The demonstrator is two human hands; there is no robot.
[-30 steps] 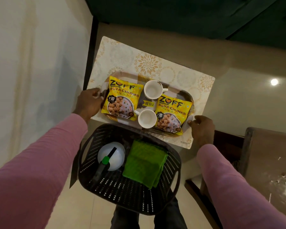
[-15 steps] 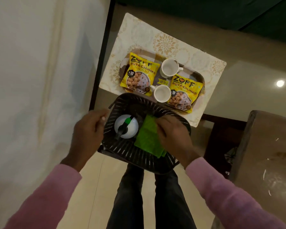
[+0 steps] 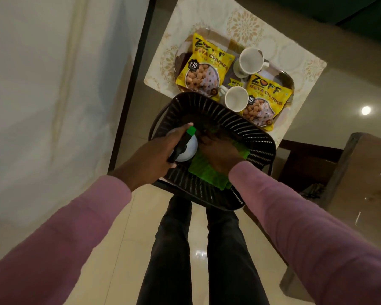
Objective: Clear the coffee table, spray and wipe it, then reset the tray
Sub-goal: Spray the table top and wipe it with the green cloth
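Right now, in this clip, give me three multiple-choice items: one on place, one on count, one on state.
1. Where is the green cloth?
A. in the black basket
B. on the tray
C. on the floor

2. How many white cups are on the tray?
A. one
B. two
C. three

3. What is the left hand doing?
A. resting on the tray rim
B. hanging free
C. gripping the spray bottle

Answers:
1 A, the cloth lies inside the basket under the right hand.
2 B, one cup and another cup stand between the packets.
3 C, its fingers wrap the bottle's black trigger head.
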